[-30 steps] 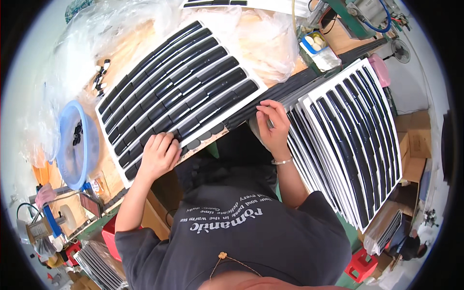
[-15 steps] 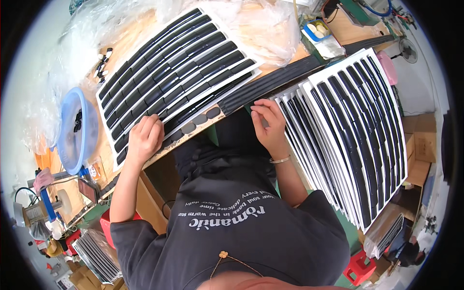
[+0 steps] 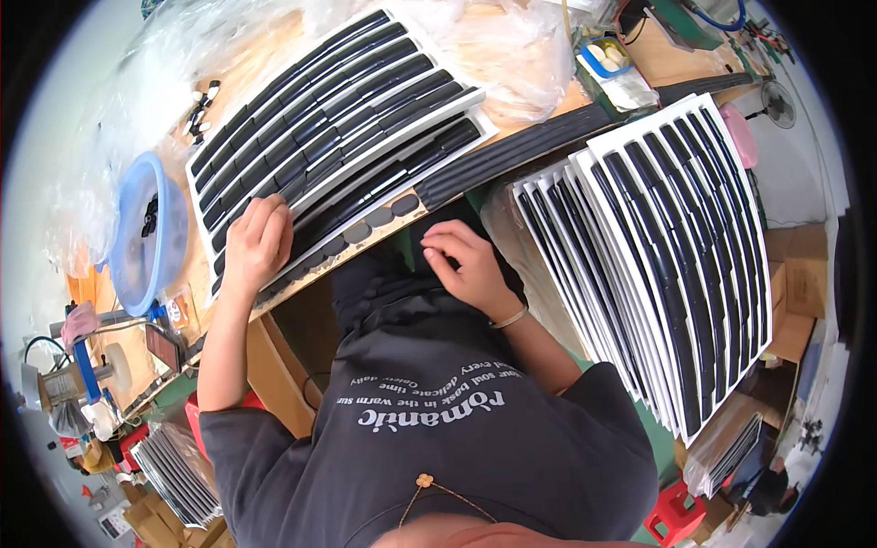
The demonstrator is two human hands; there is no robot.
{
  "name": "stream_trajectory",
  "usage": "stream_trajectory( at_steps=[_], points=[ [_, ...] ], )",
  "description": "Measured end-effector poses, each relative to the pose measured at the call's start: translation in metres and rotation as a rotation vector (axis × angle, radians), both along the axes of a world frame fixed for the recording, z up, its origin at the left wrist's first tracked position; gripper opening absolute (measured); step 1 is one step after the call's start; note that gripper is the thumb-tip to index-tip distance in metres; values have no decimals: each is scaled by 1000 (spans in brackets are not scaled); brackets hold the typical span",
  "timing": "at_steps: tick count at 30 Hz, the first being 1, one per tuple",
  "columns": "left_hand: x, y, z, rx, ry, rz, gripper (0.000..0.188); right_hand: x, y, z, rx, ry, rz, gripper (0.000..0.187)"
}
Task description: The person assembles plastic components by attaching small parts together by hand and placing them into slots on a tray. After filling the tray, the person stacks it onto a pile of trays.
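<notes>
My left hand (image 3: pixel 258 239) is closed at the near edge of a white sheet (image 3: pixel 311 137) bearing rows of glossy black rounded strips. That edge of the sheet is tilted up off the stack; my fingertips at it are partly hidden. Beneath it shows another white sheet with a similar black row (image 3: pixel 393 183). Over my lap, short of the table edge, hovers my right hand (image 3: pixel 464 269), its fingers loosely curled, the thumb apart, nothing visible in it. At my right stands a thick stack of like sheets (image 3: pixel 676 265), leaning in an arc.
A blue plastic basin (image 3: pixel 146 283) holding small black parts stands at the left. Black ribbed strips (image 3: pixel 521 151) run along the table edge, beside dark round pads (image 3: pixel 379 217). Crumpled clear plastic film (image 3: pixel 512 55) covers the back. A blue-rimmed tub (image 3: pixel 605 57) sits at far right.
The near edge of the top sheet has risen, uncovering more of the sheet below. My left hand has shifted slightly left and away from me. My right hand has drawn left and toward my body.
</notes>
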State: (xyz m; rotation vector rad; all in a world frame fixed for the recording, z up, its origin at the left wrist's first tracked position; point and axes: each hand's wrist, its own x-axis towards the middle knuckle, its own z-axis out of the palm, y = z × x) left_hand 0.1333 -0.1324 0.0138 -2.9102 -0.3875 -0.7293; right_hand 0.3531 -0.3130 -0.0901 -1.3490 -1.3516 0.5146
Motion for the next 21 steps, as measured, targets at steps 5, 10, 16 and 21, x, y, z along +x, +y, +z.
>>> stream_trajectory(
  at_steps=[5,10,16,21],
  points=[
    [-4,3,4,-5,6,2,19,-18,4,1,-67,30,194,13],
    [-5,0,-8,41,109,-70,21,-33,25,20,-281,618,388,31],
    [10,3,-25,105,253,-232,24,-33,64,29,-502,1259,437,33],
    [34,11,-9,-141,166,-280,18,-29,67,14,-560,1308,369,25]
  ],
)
